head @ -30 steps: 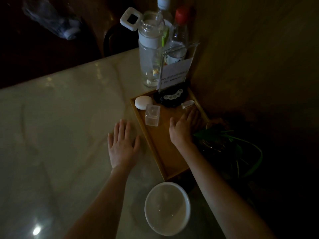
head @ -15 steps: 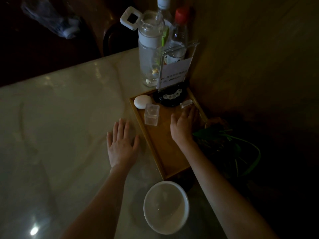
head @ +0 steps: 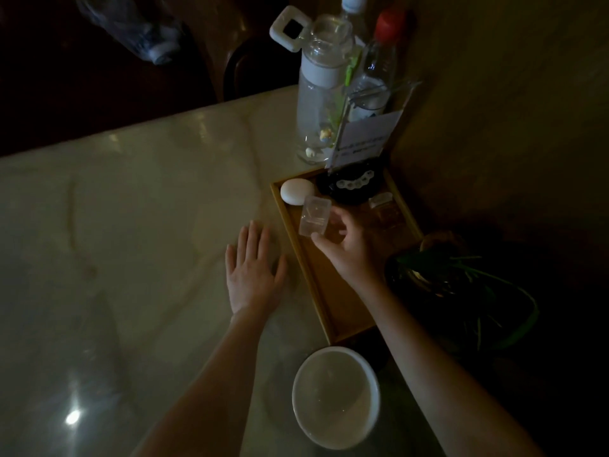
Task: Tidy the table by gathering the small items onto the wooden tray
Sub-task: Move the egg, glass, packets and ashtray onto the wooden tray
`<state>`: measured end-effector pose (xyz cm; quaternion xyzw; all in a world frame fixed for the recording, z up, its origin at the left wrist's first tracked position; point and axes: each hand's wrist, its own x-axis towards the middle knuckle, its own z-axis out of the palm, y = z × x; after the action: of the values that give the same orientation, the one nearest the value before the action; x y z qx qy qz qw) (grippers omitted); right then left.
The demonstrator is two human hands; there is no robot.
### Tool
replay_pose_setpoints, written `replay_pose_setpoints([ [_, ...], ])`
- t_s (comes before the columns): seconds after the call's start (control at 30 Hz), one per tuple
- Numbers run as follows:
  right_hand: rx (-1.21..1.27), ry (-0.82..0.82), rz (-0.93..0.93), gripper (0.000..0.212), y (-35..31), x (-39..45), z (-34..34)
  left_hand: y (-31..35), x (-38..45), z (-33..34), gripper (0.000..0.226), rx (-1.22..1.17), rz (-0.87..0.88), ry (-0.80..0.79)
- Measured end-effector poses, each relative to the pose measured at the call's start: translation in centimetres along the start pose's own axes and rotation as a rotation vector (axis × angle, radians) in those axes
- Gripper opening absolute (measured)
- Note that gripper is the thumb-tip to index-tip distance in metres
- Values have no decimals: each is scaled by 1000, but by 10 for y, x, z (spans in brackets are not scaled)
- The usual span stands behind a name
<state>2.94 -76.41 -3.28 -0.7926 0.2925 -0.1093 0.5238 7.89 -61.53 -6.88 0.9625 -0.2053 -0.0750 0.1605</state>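
The wooden tray (head: 324, 291) lies on the right part of the pale, glossy tabletop (head: 131, 242), its long side running near to far, close to the brown wall on the right. Over it the right hand (head: 349, 249) pinches a small clear plastic box (head: 314, 216) between thumb and fingers (head: 339, 214), the box tilted. The left hand (head: 252, 272) rests flat on the tabletop just left of the tray, fingers spread. At the tray's far end sit a white oval stone (head: 296, 191) and a dark round dish (head: 354, 186); its near half is bare. A white bowl (head: 336, 395) stands just near of the tray, a tall clear bottle (head: 321, 100) and a sign holder (head: 365, 136) beyond it. A dark potted plant (head: 461, 285) crowds the right edge. The tabletop's wide left side lies open; the room is dim.
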Motion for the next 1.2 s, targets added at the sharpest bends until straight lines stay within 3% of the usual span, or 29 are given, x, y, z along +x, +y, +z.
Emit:
replay_pose_setpoints([
  [0.23, 47, 193, 10, 58, 3, 4, 28, 0, 0, 1, 69, -10, 1, 19],
  [0.5, -130, 322, -127, 59, 3, -3, 32, -2, 0, 2, 69, -6, 3, 14],
  [0.9, -135, 107, -244, 60, 3, 10, 19, -2, 0, 4, 67, -11, 9, 30],
  [1.2, -41, 70, -244, 55, 3, 14, 21, -3, 1, 5, 66, -15, 11, 29],
])
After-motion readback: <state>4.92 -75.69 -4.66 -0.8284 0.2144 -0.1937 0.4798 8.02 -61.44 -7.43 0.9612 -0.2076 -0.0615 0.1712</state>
